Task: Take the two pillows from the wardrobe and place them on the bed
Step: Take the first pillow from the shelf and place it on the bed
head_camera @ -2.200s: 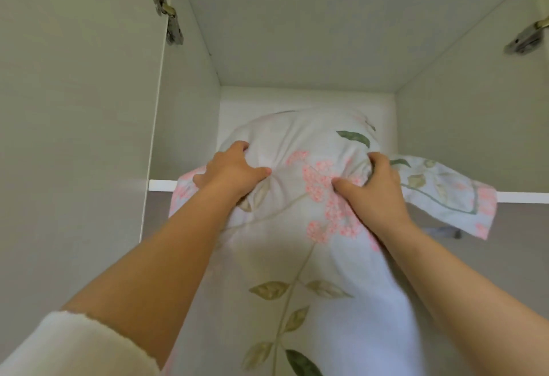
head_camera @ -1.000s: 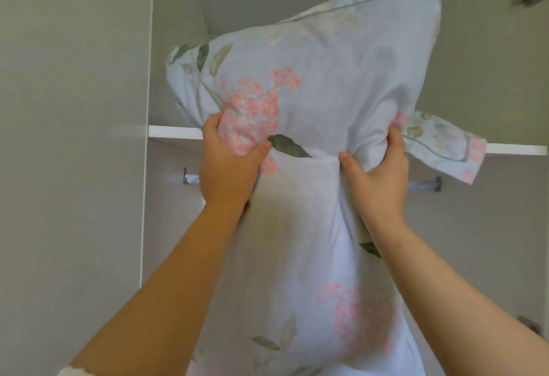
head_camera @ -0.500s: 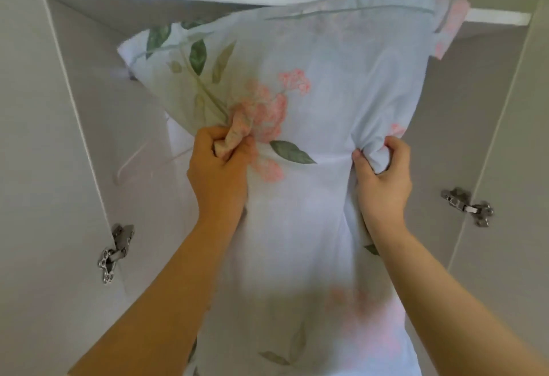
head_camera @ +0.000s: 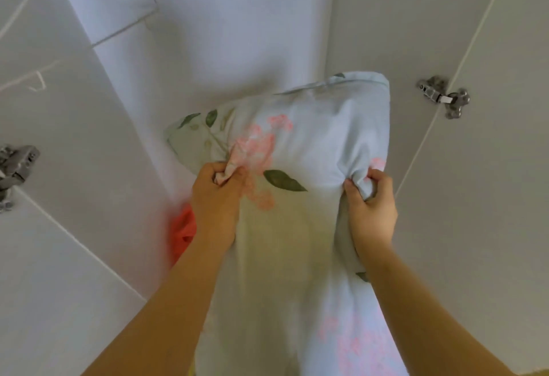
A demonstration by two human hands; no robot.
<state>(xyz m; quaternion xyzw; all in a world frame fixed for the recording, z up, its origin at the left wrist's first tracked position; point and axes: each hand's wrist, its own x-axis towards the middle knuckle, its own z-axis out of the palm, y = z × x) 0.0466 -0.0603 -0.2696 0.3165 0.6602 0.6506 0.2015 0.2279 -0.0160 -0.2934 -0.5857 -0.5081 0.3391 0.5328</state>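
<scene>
A pale blue pillow with pink flowers and green leaves hangs in front of me, out of the wardrobe and clear of its shelf. My left hand grips a bunched fold of its cover on the left side. My right hand grips a bunched fold on its right edge. The pillow's lower part runs down between my forearms to the bottom of the view. No second pillow and no bed are in view.
The white wardrobe interior lies behind the pillow, with a white hanger at the upper left. Open doors with metal hinges stand on both sides. An orange-red cloth shows low down, left of my left wrist.
The pillow has come off the top shelf and down to chest height, both hands still gripping it. The view has dropped, so the shelf and the second pillow are out of sight.
</scene>
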